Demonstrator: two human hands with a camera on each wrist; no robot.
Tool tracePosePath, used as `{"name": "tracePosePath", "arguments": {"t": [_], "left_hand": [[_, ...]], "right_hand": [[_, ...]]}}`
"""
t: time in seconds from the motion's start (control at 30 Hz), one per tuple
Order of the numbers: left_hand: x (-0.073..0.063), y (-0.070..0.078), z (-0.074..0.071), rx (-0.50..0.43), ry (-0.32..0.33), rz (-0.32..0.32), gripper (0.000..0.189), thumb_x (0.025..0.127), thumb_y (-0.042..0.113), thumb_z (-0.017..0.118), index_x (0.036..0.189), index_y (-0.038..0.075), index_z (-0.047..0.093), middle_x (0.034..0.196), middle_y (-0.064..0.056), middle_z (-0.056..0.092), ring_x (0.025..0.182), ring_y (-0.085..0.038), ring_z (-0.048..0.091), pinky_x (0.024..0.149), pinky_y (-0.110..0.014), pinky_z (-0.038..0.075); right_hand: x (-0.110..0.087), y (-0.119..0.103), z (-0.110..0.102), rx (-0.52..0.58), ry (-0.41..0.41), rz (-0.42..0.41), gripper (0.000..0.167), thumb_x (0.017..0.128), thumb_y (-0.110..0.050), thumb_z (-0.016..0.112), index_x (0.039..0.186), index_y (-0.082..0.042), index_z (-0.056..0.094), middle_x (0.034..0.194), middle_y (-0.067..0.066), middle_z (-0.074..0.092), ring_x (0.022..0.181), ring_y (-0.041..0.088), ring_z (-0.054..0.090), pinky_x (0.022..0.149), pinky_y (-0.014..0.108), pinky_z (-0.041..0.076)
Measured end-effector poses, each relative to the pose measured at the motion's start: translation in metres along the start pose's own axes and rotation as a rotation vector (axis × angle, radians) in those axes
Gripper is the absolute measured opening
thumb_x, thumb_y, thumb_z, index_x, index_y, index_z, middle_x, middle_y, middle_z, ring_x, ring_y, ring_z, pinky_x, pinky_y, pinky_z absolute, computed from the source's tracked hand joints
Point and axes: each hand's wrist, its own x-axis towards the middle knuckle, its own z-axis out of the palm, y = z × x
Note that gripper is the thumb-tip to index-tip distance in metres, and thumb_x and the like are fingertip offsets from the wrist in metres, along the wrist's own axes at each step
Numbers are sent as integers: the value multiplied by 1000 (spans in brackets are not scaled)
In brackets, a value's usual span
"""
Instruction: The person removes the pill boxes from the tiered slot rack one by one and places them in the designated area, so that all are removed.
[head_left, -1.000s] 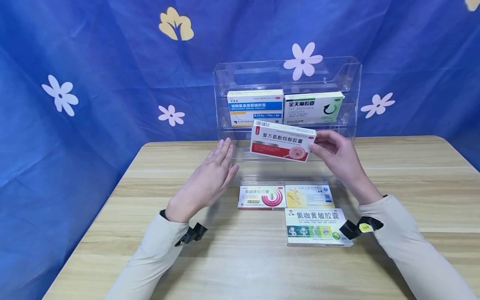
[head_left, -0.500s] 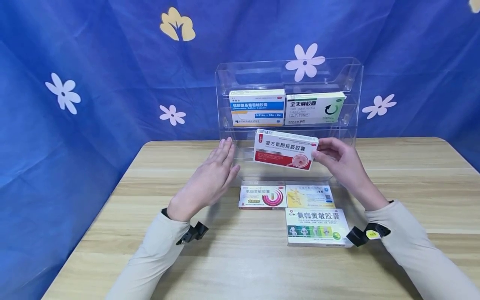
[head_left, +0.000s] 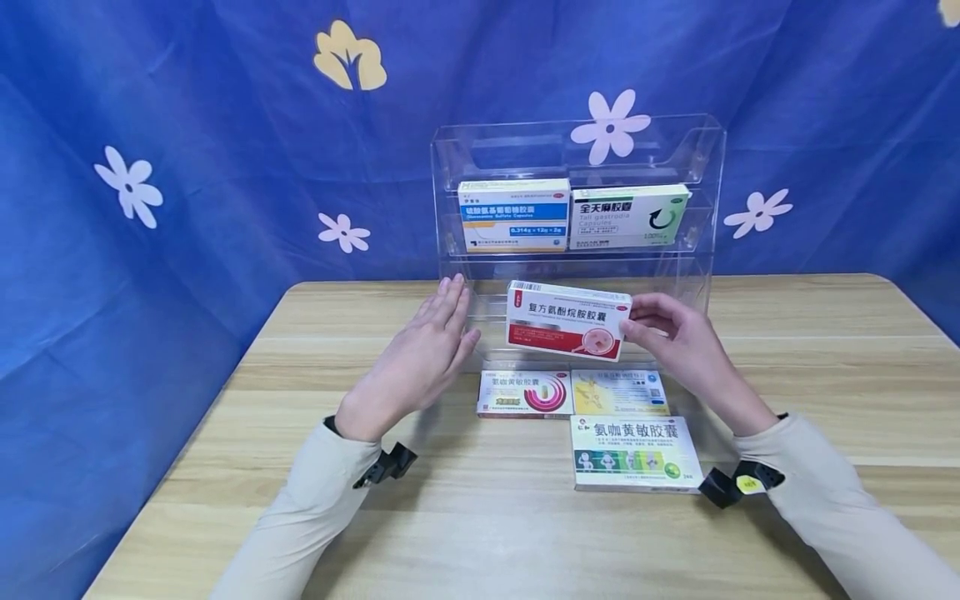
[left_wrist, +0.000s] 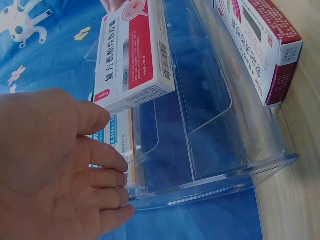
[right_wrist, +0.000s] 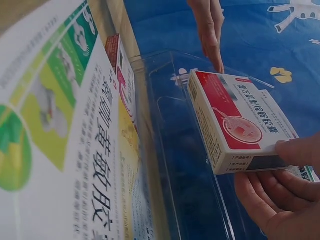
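Observation:
My right hand (head_left: 678,346) pinches the right end of a red and white medicine box (head_left: 567,322), thumb on its front. The box tilts slightly, its right end lower, in front of the lower tiers of a clear acrylic display rack (head_left: 577,268). In the right wrist view the thumb and fingers grip the short end of the medicine box (right_wrist: 240,120). My left hand (head_left: 420,354) is held with straight fingers at the rack's left side, fingertips right at its edge. The left wrist view has this hand (left_wrist: 65,165) beside the rack's clear side panel (left_wrist: 225,175), holding nothing.
On the rack's upper tier stand a blue and white box (head_left: 514,215) and a green and white box (head_left: 628,217). In front lie a pink-ringed box (head_left: 525,393), a yellow box (head_left: 618,392) and a larger green-striped box (head_left: 636,452). A blue flowered cloth (head_left: 225,167) hangs behind the wooden table (head_left: 337,533).
My right hand has brought the red and white medicine box down from just below the upper tier to the lower part of the rack. The left hand has stayed at the rack's side.

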Motion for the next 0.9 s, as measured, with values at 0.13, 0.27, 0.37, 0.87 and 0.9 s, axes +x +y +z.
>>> {"name": "tracePosePath", "arguments": {"t": [0.13,0.27,0.37,0.87,0.9], "left_hand": [[0,0,-1,5,-3,-2,60,106,31,34,148,-9,21,158,-23,8,146,-33,6,119,-44,12],[1,1,-1,8,-3,0,60,106,30,34,148,-9,21,158,-23,8,146,-32,6,119,-43,12],[2,1,-2,10,-2,1,60,105,30,35,148,-9,21,158,-23,8,146,-32,6,119,-43,11],[2,1,1,0,-9,2,60,106,32,32,149,-9,20,158,-24,8,146,-34,6,119,-45,13],[1,0,1,4,-8,-1,60,106,32,32,149,-9,20,158,-24,8,146,-34,6,119,-45,13]], "right_hand": [[-2,1,1,-6,-8,0,36,93,-11,65,124,5,56,110,18,61,95,8,62,81,13,52],[-4,3,2,-8,-9,5,36,94,-12,65,124,4,57,110,17,61,96,8,62,81,12,51],[-5,3,2,0,-13,1,35,93,-12,65,123,4,57,110,17,62,94,6,62,81,13,52],[-8,-2,4,-16,-35,59,41,93,-19,67,126,2,57,114,17,62,103,24,64,82,11,51],[-7,-3,5,-15,-37,62,41,93,-20,67,127,2,57,114,17,62,104,26,64,82,11,50]]}}
